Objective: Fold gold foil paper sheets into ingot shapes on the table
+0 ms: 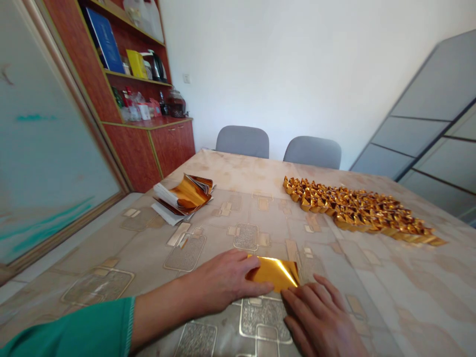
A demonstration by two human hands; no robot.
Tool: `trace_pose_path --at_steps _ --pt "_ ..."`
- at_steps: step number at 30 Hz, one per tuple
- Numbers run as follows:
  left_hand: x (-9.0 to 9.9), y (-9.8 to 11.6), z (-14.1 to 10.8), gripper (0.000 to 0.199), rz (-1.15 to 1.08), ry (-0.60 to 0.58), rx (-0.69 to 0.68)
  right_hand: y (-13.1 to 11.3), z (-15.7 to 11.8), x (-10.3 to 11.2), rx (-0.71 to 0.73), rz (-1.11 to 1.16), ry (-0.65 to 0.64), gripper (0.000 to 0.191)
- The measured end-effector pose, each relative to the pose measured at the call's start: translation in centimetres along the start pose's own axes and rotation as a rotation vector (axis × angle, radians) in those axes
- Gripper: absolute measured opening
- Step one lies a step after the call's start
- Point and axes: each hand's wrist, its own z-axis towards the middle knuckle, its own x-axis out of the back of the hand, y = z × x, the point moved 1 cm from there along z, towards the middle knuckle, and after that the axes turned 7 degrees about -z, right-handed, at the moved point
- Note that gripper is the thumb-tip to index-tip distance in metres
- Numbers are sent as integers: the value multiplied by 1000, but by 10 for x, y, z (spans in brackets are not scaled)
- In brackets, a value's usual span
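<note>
A sheet of gold foil paper (273, 272), apparently folded into a rectangle, lies on the table in front of me. My left hand (234, 277) grips its left end, with the thumb along the near edge and the fingers curled over the top. At the near right corner, the fingertips of my right hand (322, 312) press on the foil, palm down; part of that hand's grip is hidden. To the far left rests a loose stack of gold foil sheets (193, 193) with white backs, curled upward. Many folded gold foil pieces (357, 206) stand packed in rows at the right.
A clear patterned cover (148, 267) lies over the table. Two grey chairs (242, 141) stand at the far side against a white wall. A red-brown cabinet (148, 144) with bottles and a kettle (159, 67) is at the left, beside a glass door (55, 139).
</note>
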Motion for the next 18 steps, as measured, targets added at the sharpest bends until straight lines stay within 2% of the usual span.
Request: trace_pose_path --at_steps 3,9,13,16,18 --pt "5 -3 -5 35 21 -53 -57 1 2 -3 10 -20 20 40" --pt "16 -16 -33 33 57 -53 -66 2 1 -6 -3 -36 80 41" --pt "26 -18 -52 33 14 -11 -11 5 3 0 43 -31 17 35" --pt "27 -14 -53 30 -31 12 -2 8 7 0 83 -16 -19 31" --pt "25 -13 -46 20 -36 15 12 11 11 -2 75 14 -7 30"
